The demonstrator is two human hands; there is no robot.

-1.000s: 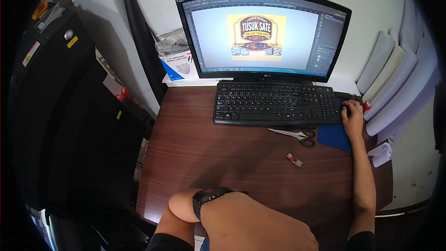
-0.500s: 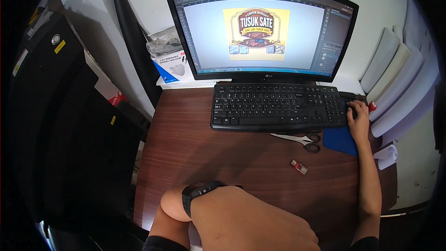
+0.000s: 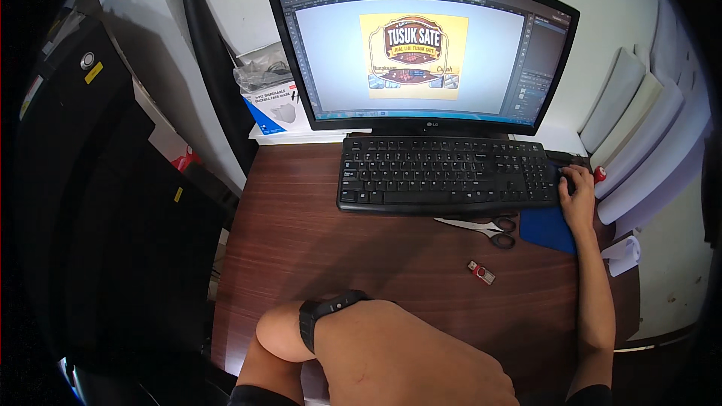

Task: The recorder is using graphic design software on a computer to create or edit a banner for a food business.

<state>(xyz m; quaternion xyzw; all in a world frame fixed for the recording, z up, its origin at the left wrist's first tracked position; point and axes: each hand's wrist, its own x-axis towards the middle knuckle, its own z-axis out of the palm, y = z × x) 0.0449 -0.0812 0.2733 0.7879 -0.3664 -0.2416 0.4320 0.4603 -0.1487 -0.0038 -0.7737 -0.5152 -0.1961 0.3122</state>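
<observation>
My right hand (image 3: 577,197) rests over a dark computer mouse (image 3: 564,180), fingers curved around it, on a blue mouse pad (image 3: 547,227) right of the keyboard. Close to the camera at the lower middle is my left hand (image 3: 414,361), bent back from the elbow, with a black watch (image 3: 328,311) at its wrist. Only its back shows; its fingers are out of sight. A black keyboard (image 3: 444,173) lies before the monitor (image 3: 425,53), whose screen holds a yellow design with a brown emblem and small pictures along its lower part.
Scissors (image 3: 481,229) and a red USB stick (image 3: 481,272) lie on the brown desk (image 3: 301,218). A mask box (image 3: 278,109) stands left of the monitor. Paper rolls (image 3: 639,128) lean at the right, and a black cabinet (image 3: 113,203) fills the left.
On the screen, the emblem's outline and lower band now sit lower, partly over the small pictures. The whole view has shifted slightly; both hands stay in about the same place.
</observation>
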